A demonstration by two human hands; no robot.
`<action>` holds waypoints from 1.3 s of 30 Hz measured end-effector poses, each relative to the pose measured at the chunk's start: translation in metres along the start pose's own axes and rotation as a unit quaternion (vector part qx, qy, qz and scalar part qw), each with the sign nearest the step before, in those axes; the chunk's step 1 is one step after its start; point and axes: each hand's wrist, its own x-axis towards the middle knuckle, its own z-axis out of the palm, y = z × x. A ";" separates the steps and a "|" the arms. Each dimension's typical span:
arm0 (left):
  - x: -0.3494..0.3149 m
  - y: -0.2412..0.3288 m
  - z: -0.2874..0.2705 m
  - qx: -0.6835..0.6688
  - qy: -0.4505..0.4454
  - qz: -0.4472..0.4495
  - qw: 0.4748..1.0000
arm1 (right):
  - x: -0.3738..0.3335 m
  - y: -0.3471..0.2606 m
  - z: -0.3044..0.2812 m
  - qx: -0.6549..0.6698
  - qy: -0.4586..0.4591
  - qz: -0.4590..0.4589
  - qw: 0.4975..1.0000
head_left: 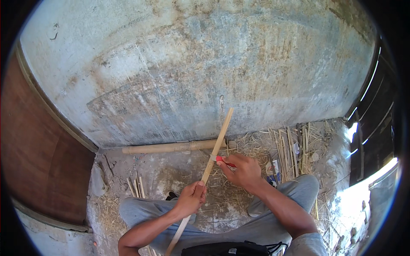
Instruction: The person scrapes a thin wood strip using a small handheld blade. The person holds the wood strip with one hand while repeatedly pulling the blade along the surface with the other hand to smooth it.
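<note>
Strip (219, 138) slants from the lower edge to mid-frame; the left hand's (191, 199) grip clasps it, the right hand's (244, 171) grip pinches a red knife (219, 158) against it. Sticks (294, 151) lie right of centre.

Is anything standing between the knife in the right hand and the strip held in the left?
Nothing visible is. The right hand holds the knife with its blade at the strip, beyond the left hand. The pole lies by the wall, behind both.
</note>
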 end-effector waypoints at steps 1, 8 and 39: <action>0.000 0.001 0.000 0.001 0.001 0.000 1.000 | 0.000 0.001 0.000 0.001 0.001 0.000 1.000; 0.002 0.000 0.003 -0.014 0.007 0.017 1.000 | 0.003 0.004 0.003 0.000 -0.010 -0.003 1.000; -0.002 -0.011 0.014 0.005 -0.018 -0.007 1.000 | 0.018 0.043 0.000 -0.035 -0.030 0.113 0.993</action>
